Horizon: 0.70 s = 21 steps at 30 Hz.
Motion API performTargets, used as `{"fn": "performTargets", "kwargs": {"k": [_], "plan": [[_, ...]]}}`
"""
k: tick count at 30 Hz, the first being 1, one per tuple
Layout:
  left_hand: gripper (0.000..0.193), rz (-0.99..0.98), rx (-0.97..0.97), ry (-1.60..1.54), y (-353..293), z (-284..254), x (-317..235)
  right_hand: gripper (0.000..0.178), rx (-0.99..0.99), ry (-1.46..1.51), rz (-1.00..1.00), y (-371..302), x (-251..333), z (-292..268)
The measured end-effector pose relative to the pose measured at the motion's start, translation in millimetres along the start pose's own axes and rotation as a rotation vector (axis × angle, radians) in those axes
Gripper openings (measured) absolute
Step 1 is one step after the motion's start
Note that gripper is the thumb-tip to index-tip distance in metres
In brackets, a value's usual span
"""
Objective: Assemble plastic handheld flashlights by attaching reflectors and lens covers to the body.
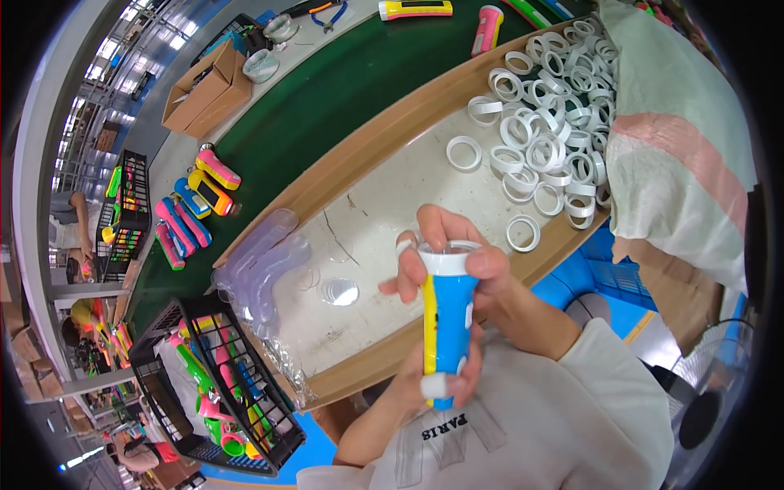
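Observation:
Upright in front of my chest is a blue and yellow flashlight (451, 318) with a white ring round its wide top end. Wrapped about its lower body is my left hand (408, 377), closed, with a white cover on one fingertip. My right hand (490, 265) grips the head from above, its fingers on the white ring (445, 263) and over the lens opening. Beyond the hands, loose white rings (543, 151) lie heaped at the right end of a shallow cardboard tray (392, 175). Clear round lens discs (339, 291) and curved stacks of discs (265, 278) lie at its left end.
A black crate (212, 384) of coloured flashlights stands at lower left. Several flashlights (184, 220) lie on the green belt (327, 114) behind the tray. A cardboard box (208, 90) sits at far left, and a white woven sack (678, 139) rests at right. Other people work at left.

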<state>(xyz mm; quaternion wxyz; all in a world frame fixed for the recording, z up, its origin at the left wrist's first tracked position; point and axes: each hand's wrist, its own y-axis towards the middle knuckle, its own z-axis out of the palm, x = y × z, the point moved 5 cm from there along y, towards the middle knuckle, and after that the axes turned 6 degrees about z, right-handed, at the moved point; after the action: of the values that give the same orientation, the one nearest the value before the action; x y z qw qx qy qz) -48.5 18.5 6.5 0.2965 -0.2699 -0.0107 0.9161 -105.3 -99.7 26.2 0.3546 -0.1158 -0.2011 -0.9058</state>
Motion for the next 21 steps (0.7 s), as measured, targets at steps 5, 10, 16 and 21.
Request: {"fn": "performTargets", "kwargs": {"k": [5, 10, 16, 21], "plan": [[0.054, 0.307, -0.433, 1.651, 13.8, -46.9, -39.0, 0.028, -0.556, -0.585, -0.050, -27.1, 7.0, -38.0], [0.053, 0.338, -0.458, 1.830, 26.3, -62.9, -51.3, 0.021, -0.723, -0.593, -0.084, -13.5, 5.3, -48.8], [0.061, 0.350, -0.528, 1.695, 27.4, -50.4, -47.7, 0.029, -0.662, -0.401, 0.053, -10.2, 20.0, -62.9], [0.055, 0.260, -0.550, 1.492, 29.0, -54.5, -60.7, 0.033, -0.754, -0.590, 0.079, -8.5, 39.5, -68.4]]}}
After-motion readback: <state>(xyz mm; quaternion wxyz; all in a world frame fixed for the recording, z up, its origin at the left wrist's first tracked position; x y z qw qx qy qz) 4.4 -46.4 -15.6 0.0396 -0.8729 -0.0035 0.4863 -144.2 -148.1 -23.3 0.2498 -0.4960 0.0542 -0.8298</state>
